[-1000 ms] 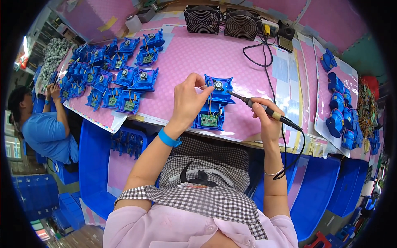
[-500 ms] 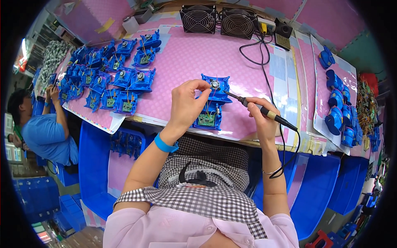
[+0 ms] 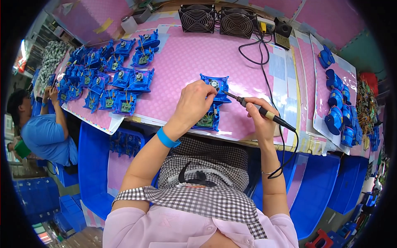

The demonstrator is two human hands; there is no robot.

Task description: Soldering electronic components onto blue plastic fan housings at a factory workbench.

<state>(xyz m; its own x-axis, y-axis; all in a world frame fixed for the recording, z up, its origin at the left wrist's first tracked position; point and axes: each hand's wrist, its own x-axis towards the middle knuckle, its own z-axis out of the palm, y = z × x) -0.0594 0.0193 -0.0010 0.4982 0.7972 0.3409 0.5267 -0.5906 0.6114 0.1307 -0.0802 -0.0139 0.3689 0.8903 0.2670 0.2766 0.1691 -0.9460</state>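
In front of me on the pink bench lies a blue plastic housing (image 3: 223, 97) in two joined parts. Its far part carries a small round speaker (image 3: 214, 84), its near part a green circuit board (image 3: 205, 121). My left hand (image 3: 195, 101) is over the left side of the housing, fingertips pinched beside the speaker; whatever they hold is too small to make out. A soldering iron (image 3: 265, 112) is gripped in my right hand (image 3: 261, 120) like a pen. Its tip points left, at the housing's right side near the speaker; I cannot tell whether it touches.
Several similar blue housings (image 3: 124, 78) stand at the left. Two black fans (image 3: 197, 20) and an iron stand (image 3: 283, 35) are at the back. The iron's black cable (image 3: 271, 89) runs along the right. Blue parts (image 3: 336, 98) lie far right. A person (image 3: 47, 132) works at the left.
My left hand has shifted right across the housing, its fingertips now lower and closer to the iron's tip. My right hand and the soldering iron have hardly moved.
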